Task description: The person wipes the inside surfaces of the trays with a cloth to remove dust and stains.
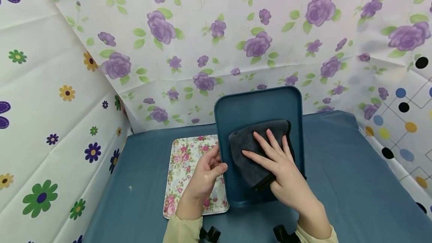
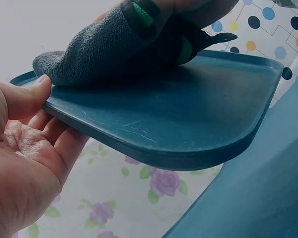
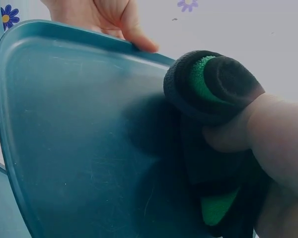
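Observation:
A dark blue tray point(image 1: 258, 104) with a raised rim is tilted up above the table. My left hand point(image 1: 208, 170) grips its left edge, thumb over the rim and fingers beneath, as the left wrist view shows. Against the tray's inner face lies a folded dark grey cloth point(image 1: 249, 164), black-edged, with green showing inside its folds in the right wrist view. My right hand point(image 1: 283, 171) presses on this cloth with spread, nearly straight fingers; the thumb point(image 3: 228, 134) lies against its fold. Faint scratches mark the tray's surface.
A white tray with pink flowers point(image 1: 177, 175) lies flat on the blue-covered table point(image 1: 141, 186), partly behind the blue tray and my left hand. Floral sheets point(image 1: 185, 48) hang as walls at the back and left, and a dotted sheet point(image 1: 405, 123) at the right.

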### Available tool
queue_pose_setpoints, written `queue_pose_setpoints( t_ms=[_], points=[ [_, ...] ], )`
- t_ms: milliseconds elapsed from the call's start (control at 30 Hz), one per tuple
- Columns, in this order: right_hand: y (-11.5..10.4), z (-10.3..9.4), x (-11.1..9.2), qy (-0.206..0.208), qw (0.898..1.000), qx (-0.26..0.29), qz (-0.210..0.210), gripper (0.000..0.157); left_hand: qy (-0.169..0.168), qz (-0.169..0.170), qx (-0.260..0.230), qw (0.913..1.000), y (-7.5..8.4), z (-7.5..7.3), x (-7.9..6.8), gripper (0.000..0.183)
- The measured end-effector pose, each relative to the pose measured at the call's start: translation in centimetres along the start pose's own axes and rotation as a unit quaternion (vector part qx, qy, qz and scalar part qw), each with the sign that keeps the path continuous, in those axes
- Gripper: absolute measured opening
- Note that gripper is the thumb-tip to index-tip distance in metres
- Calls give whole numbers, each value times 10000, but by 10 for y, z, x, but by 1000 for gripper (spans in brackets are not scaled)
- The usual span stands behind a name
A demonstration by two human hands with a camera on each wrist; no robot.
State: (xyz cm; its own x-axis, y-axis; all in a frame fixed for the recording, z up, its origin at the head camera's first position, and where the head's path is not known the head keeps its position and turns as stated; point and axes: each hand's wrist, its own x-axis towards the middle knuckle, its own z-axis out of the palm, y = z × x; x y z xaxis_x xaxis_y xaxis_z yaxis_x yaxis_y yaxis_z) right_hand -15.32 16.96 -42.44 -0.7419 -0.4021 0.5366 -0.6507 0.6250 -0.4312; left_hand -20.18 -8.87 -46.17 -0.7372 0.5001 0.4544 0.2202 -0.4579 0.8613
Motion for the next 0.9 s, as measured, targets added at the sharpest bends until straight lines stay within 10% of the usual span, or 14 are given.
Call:
queue_pose_setpoints(
  t_ms=[900],
  points=[
    [10,-11,-1,141,9993,-276,222,125,123,116,-68,9998,0,-8,2,57]
  ],
)
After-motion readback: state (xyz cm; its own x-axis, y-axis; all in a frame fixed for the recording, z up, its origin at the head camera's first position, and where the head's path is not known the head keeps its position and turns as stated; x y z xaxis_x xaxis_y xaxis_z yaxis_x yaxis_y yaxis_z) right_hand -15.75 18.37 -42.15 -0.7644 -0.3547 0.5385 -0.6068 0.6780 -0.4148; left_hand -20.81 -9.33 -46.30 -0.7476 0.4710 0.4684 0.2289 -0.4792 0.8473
